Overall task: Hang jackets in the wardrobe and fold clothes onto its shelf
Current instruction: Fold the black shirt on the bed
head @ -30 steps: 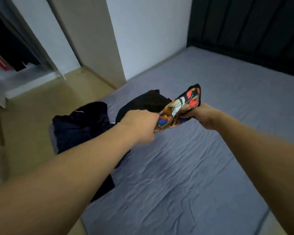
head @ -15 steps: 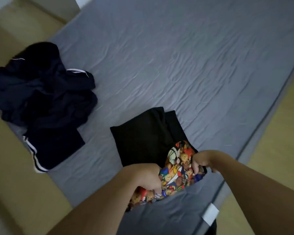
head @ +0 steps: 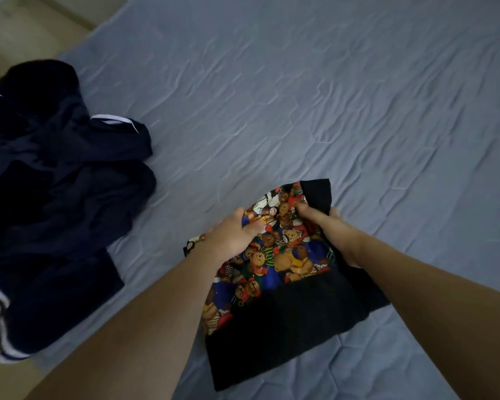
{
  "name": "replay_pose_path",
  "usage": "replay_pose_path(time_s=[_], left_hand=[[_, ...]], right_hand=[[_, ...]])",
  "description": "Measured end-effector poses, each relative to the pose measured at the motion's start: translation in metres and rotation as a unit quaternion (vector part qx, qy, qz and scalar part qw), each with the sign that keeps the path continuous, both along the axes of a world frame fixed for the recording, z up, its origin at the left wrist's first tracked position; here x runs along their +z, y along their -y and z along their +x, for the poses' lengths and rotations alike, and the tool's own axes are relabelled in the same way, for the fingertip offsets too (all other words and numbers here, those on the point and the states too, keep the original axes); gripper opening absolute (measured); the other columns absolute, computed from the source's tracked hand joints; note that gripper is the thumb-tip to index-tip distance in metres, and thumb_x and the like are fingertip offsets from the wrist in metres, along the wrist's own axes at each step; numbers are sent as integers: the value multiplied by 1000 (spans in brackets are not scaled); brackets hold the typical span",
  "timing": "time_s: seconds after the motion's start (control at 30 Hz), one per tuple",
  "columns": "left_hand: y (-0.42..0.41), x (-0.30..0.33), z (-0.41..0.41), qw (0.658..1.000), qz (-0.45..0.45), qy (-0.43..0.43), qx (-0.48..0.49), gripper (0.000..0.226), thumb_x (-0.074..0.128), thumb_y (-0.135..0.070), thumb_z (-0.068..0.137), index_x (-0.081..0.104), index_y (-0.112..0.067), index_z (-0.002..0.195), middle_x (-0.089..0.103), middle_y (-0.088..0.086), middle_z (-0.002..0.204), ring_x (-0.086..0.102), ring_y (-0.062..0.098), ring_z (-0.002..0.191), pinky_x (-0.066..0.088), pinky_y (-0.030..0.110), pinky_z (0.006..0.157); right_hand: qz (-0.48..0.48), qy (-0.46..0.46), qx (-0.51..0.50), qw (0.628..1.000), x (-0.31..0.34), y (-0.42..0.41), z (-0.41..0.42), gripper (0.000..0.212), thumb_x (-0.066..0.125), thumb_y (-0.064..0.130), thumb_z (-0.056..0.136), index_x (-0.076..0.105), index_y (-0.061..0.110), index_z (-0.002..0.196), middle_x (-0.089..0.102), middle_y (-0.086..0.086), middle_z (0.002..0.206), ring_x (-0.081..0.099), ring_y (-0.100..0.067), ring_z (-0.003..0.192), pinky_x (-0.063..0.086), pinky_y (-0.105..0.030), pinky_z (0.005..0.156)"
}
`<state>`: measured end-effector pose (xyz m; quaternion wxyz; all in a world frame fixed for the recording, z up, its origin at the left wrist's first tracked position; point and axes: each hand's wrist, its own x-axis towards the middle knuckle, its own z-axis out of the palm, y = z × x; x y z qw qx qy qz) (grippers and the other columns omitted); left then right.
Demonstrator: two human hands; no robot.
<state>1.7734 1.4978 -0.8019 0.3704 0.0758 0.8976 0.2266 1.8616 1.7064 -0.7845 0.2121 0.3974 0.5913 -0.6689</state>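
A black garment with a colourful teddy-bear print (head: 283, 255) lies partly folded on the grey bed sheet (head: 300, 96), near the bed's front edge. My left hand (head: 231, 235) grips its left edge, thumb on top of the print. My right hand (head: 326, 226) pinches the upper right part, where a black flap sticks up past the fingers. A heap of dark navy clothes with white stripes (head: 49, 197) lies at the bed's left edge, apart from both hands.
Beige floor (head: 18, 33) shows at the upper left and along the left side of the bed. The sheet spreads wide and wrinkled behind and to the right of the printed garment.
The view dropped from the wardrobe and wall to the bed. The printed garment went from held up in the air to lying on the sheet, both hands still holding it.
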Motion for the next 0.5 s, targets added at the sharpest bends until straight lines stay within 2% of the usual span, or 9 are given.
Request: replay_pose_path(time_s=[0.07,0.13,0.2,0.3,0.33,0.37,0.43,0.47,0.5], left_hand=[[-6,-28,3,999,14,-48,6,70,31,-79,85,39,-25,130,54,-12,103,55,17,105,44,36,79],[-16,-40,3,991,6,-135,3,64,25,-74,90,46,-22,121,54,-13,90,60,18,94,39,33,65],[-24,-42,6,978,13,-206,-30,59,26,-65,97,57,-17,113,63,-6,92,63,21,89,46,36,68],[-36,-34,12,956,54,-275,-83,52,29,-55,101,60,-15,88,63,-1,76,60,18,70,50,38,67],[-41,-33,12,955,62,-271,-101,49,30,-52,101,58,-15,86,61,-1,73,58,17,69,49,38,67],[-46,-33,10,965,73,-232,-103,45,32,-49,102,58,-15,86,61,-1,75,58,17,71,48,39,68],[-53,-34,2,990,104,-73,-55,41,36,-46,102,60,-15,89,64,3,83,61,20,79,50,42,77],[-54,-36,-2,994,101,-24,-36,40,36,-45,102,60,-15,90,64,4,87,61,21,84,49,42,81],[-54,-40,-4,996,73,-29,-53,40,34,-43,103,58,-14,89,63,3,87,61,22,87,48,42,82]], right_hand=[[62,0,-29,998,-27,0,2,84,67,71,70,45,17,130,62,-8,120,62,-30,109,49,-48,98],[227,-16,6,974,-46,-7,8,67,60,67,79,52,9,110,64,-7,106,62,-25,97,52,-44,87],[381,-6,91,920,-53,-15,16,55,51,68,85,44,15,97,55,-2,88,54,-22,81,46,-37,71],[491,-9,117,863,-51,-24,29,51,37,70,89,38,19,93,48,1,78,49,-24,73,40,-37,64],[483,-5,101,870,-52,-29,34,53,36,70,89,40,18,95,52,0,81,53,-25,76,43,-38,65],[435,-2,71,898,-52,-33,42,55,38,71,88,45,17,99,58,-2,88,58,-26,82,47,-40,70],[267,14,13,963,-50,-38,63,62,47,75,81,54,17,105,65,-3,98,64,-23,91,52,-40,82],[209,39,22,977,-47,-39,75,64,52,76,76,59,18,102,68,-3,97,66,-21,89,54,-38,82],[190,69,59,978,-44,-41,87,63,56,76,73,64,18,95,70,-3,92,68,-19,84,54,-34,79]])
